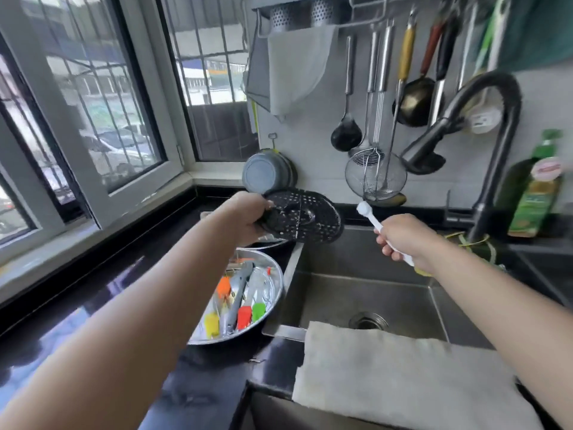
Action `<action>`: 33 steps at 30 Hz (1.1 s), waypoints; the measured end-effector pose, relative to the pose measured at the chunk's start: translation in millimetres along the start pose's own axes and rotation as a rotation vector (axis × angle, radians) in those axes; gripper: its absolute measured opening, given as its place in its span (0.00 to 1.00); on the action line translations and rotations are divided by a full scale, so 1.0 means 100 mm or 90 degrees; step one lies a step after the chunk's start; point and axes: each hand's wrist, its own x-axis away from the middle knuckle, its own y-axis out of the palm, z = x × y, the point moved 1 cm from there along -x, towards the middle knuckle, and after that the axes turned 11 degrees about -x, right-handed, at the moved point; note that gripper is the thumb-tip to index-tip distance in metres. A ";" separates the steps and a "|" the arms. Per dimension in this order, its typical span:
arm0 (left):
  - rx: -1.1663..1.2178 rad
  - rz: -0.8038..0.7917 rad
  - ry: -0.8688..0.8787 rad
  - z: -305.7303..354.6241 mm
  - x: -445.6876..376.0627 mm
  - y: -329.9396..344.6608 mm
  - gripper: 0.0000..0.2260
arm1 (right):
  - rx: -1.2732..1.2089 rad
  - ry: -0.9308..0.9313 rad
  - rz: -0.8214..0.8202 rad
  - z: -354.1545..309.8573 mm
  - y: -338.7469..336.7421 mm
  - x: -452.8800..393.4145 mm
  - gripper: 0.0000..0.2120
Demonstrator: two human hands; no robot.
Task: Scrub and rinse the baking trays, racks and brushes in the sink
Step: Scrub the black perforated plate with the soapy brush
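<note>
Left hand: the left hand (248,217) is raised over the counter's inner edge, at the sink's back-left corner; its fingers are curled round the rim of a black perforated round rack (302,216).
Rack: held tilted, its holed face turned toward the camera, part over the counter and part over the sink (366,293).
Right hand: the right hand (406,240) is above the sink's back half, fingers wrapped round the handle of a white brush (370,216).
Brush: head points up and to the left, just right of the rack, apart from it; a yellow piece shows below the hand, too blurred to identify.
Sink: stainless steel basin set into the black counter (93,305); its drain (368,321) lies near the front middle.
Steel tray: a round shiny tray (273,293) sits on the counter touching the sink's left edge, below the rack.
Tray contents: silicone brushes with orange, yellow, red and green heads (245,316), plus grey tongs (238,294) lying lengthwise among them.
Cloth: a pale cloth (403,377) is draped over the sink's front edge.
Faucet: a black arched faucet (483,125) stands at the sink's back-right corner, nozzle pointing down and left; no water visible.
Bottle: a green bottle (536,187) stands at the counter's back edge, right of the faucet.
Wall: ladles and a wire skimmer (375,175) hang behind the sink.
</note>
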 end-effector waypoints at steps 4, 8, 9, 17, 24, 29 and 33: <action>0.089 -0.155 -0.111 -0.51 -0.11 1.00 0.08 | 0.045 -0.005 0.051 0.46 -0.65 -0.07 0.09; 0.101 -0.196 -0.193 -1.13 -0.24 1.65 0.08 | 0.088 0.012 0.084 1.09 -1.01 -0.11 0.11; 0.095 -0.181 -0.206 -1.25 -0.31 1.74 0.10 | 0.093 0.013 0.087 1.19 -1.03 -0.14 0.11; 0.124 -0.087 -0.200 -1.66 -0.86 1.90 0.11 | 0.096 -0.088 0.071 1.36 -0.53 -0.69 0.09; 0.135 -0.142 -0.133 -1.79 -1.00 1.82 0.13 | 0.229 -0.190 -0.005 1.51 -0.31 -0.79 0.22; 0.104 -0.195 -0.101 -1.72 -0.98 1.88 0.17 | 0.294 -0.207 0.047 1.48 -0.48 -0.83 0.22; 0.120 -0.222 -0.076 -1.70 -0.94 1.93 0.18 | 0.342 -0.238 0.059 1.51 -0.41 -0.78 0.22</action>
